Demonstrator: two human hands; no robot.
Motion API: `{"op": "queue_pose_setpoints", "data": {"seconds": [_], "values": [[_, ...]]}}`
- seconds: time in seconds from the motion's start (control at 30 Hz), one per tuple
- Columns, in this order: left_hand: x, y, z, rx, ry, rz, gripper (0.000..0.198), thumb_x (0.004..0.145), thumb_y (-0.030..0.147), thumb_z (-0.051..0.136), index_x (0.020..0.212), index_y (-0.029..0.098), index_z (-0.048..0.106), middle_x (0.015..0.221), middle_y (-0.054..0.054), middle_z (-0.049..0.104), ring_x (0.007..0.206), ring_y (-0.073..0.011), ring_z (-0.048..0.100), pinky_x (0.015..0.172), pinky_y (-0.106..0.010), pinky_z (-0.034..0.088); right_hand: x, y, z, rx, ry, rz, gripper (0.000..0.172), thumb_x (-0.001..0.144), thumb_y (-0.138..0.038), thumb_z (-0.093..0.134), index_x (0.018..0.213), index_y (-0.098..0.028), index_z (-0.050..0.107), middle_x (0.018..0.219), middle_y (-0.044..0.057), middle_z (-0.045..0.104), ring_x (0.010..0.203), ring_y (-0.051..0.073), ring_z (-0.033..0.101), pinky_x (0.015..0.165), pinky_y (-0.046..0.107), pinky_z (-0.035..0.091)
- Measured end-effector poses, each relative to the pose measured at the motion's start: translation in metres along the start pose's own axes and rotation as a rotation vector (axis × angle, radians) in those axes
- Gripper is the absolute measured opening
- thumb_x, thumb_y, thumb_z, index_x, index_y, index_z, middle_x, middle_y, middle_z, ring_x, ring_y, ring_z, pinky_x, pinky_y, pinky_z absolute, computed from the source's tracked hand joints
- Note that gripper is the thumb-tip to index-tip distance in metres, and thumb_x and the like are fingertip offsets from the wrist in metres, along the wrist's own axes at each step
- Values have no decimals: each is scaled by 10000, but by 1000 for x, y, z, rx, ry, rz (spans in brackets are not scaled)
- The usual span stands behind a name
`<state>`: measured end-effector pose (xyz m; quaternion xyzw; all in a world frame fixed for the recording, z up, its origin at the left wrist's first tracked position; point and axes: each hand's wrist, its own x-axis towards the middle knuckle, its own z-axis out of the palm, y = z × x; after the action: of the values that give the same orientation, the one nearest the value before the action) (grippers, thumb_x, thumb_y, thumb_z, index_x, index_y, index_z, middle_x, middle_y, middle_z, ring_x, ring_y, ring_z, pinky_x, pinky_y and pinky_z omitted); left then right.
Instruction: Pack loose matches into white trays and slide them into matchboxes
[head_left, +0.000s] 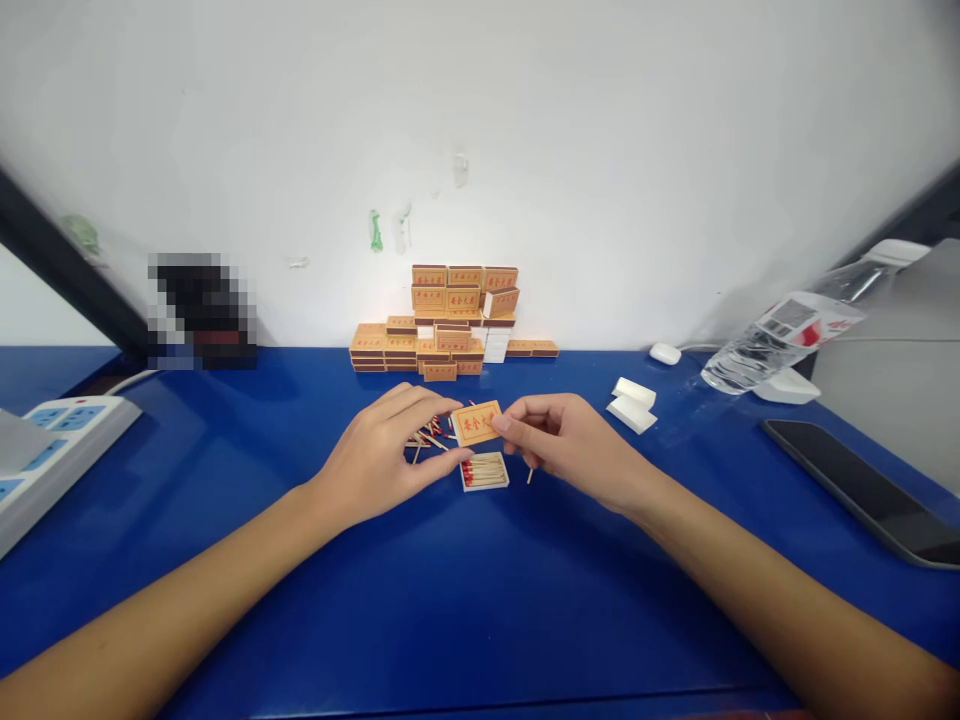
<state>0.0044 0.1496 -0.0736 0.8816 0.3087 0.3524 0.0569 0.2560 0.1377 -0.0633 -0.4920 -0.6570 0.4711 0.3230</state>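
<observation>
My right hand (559,435) pinches the right end of a yellow matchbox sleeve (474,424) with red lettering. At the sleeve's left end is my left hand (386,440), its index fingertip at the top edge and its thumb at the bottom edge. Just below the sleeve, a white matchbox tray (486,485) lies on the blue table, filled with red-tipped matches (484,468). Several loose matches (431,432) are scattered behind my left fingers, partly hidden by them. One match (530,476) shows under my right fingers.
Stacked matchboxes (450,330) stand against the wall. Two white pieces (632,405) lie to the right, near a white earbud case (664,353). Farther right are a tilted plastic bottle (795,320) and a phone (862,485). A power strip (75,440) sits at left.
</observation>
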Motion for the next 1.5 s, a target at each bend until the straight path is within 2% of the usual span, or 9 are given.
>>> {"op": "queue_pose_setpoints", "data": {"seconds": [0.13,0.23,0.33,0.43,0.57,0.7,0.87,1.3,1.5], "values": [[2,-8,-2,10,18,-68,359,969,392,716,1264,193,675,1131,-76,742,1004,-219,674,895,-381,565,-7,0,-5,-160,10,-131,378,896,-559,733,1061,-226,664,912,41,712,712,168,594,648,325,505],[5,-18,-5,23,-5,-206,413,954,417,730,1299,195,682,1093,-67,739,949,-212,677,871,-376,566,-11,3,-8,-396,-103,-220,539,789,-518,858,1204,-245,648,1095,65,688,916,220,609,786,366,521],[7,-25,-7,2,-46,-294,434,946,445,730,1313,215,695,1057,-51,742,850,-189,666,812,-355,569,-11,8,-11,-508,-226,-286,401,864,-471,810,1191,-267,701,1145,65,668,1064,247,583,875,379,500],[8,-26,-6,1,-71,-313,430,947,424,727,1320,212,699,1015,-49,742,799,-180,644,782,-350,566,-7,10,-18,-518,-228,-312,308,929,-433,750,1186,-268,721,1065,48,677,980,220,598,827,351,487],[6,-29,-5,10,-77,-304,433,961,382,714,1357,209,679,998,-50,738,796,-184,635,799,-365,566,0,9,-35,-488,-99,-282,324,933,-419,746,1222,-277,711,974,17,695,813,182,610,703,314,467],[3,-29,-3,-41,-101,-309,429,964,398,710,1366,252,675,1020,-46,736,812,-187,641,800,-361,575,3,9,-44,-451,-57,-272,332,959,-407,706,1276,-307,698,946,11,707,791,181,611,636,292,448],[4,-24,-3,-127,-115,-312,420,957,373,725,1365,285,679,1025,-36,723,809,-174,634,797,-347,577,2,9,-39,-436,-29,-286,356,954,-422,704,1293,-313,708,920,12,690,785,178,593,634,287,455],[6,-21,-5,-201,-133,-335,423,926,381,751,1325,250,704,1034,-46,734,832,-173,649,814,-351,588,-2,8,-27,-319,114,-272,394,904,-463,746,1241,-260,729,873,17,658,738,167,580,604,295,504],[8,-18,-6,-249,-135,-347,359,919,369,747,1257,249,745,935,-26,733,801,-166,649,761,-318,590,-1,10,-22,-300,184,-262,397,891,-465,761,1228,-258,729,851,16,664,732,174,596,600,306,516]]}}
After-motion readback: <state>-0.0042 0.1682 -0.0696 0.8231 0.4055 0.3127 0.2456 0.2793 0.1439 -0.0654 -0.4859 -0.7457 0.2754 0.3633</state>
